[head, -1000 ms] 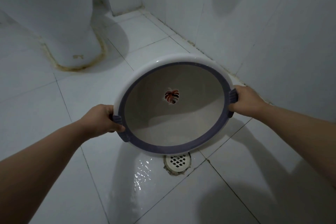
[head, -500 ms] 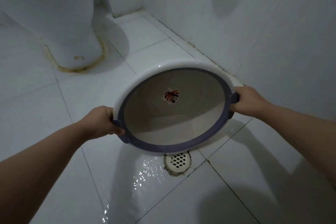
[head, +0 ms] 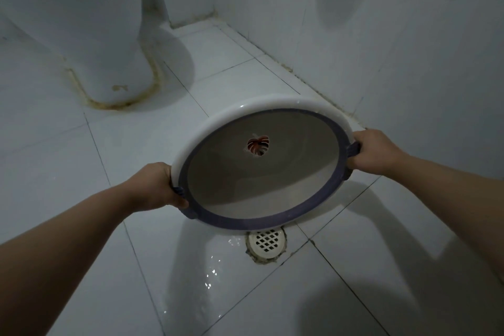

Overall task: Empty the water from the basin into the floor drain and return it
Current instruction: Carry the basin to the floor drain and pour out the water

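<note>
1. Basin point(head: 261, 180) up in the air, tipped steeply toward the camera, its open mouth facing us and its near rim hanging just above the floor drain point(head: 266, 245).
2. Left hand point(head: 156, 185) is clamped on the dark handle at the basin's left edge, fingers curled shut around it, thumb lying along the rim.
3. Right hand point(head: 373, 151) has the opposite handle, fingers wrapped closed over the dark grip at the right edge.
4. Rim band point(head: 245, 222) runs dark purple all the way round, with the white outer wall showing along the top edge.
5. Inside, the bowl looks pale and no pooled water shows in it; a small red leaf print point(head: 258, 146) sits on the bottom, plainly visible.
6. Down below, the drain's white grid cover sits in a rough, stained ring of grout where the tile lines meet; its upper edge is hidden behind the basin's rim.
7. Wet sheen on the floor tiles point(head: 210, 273) left of and below the drain, little glints catching the light.
8. Toilet base point(head: 90, 43) stands at the upper left, well apart from the basin, with a yellow-brown stain line around its foot.
9. Tiled wall point(head: 395, 35) rises on the right, close behind the basin's far edge.
</note>
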{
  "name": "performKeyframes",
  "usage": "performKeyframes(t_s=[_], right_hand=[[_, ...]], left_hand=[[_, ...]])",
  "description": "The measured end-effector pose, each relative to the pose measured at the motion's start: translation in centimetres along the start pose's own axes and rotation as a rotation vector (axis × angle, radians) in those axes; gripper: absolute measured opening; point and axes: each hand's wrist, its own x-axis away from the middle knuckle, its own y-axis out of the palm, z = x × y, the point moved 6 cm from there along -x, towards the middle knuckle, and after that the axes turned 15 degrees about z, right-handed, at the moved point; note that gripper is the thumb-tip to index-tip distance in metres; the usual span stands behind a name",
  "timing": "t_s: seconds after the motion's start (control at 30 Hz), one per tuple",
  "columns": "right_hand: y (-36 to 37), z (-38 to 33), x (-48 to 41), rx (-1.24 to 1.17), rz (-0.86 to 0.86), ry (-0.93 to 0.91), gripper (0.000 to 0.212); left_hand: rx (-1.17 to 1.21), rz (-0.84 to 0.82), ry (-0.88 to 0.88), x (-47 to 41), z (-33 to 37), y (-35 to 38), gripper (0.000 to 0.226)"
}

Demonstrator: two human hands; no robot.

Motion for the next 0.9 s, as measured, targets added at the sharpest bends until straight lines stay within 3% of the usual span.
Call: performKeyframes(t_s=[0.7, 0.83, 0.9], right_hand=[[-1.3, -0.6, 0.8, 0.095, -0.061, -0.075, 0.007], [-1.6, -1.0, 1.3, 0.113, -0.091, -0.112, 0.024], [-1.5, -1.0, 1.5, 0.121, -0.106, -0.116, 0.020]], left_hand=[[-0.008, 0.016, 0.054, 1.5, 0.9, -0.1, 0.033], [-0.036, 0.015, 0.092, 1.7, 1.0, 0.0, 0.035], [-0.043, 0.018, 0.103, 1.7, 1.0, 0.0, 0.036]])
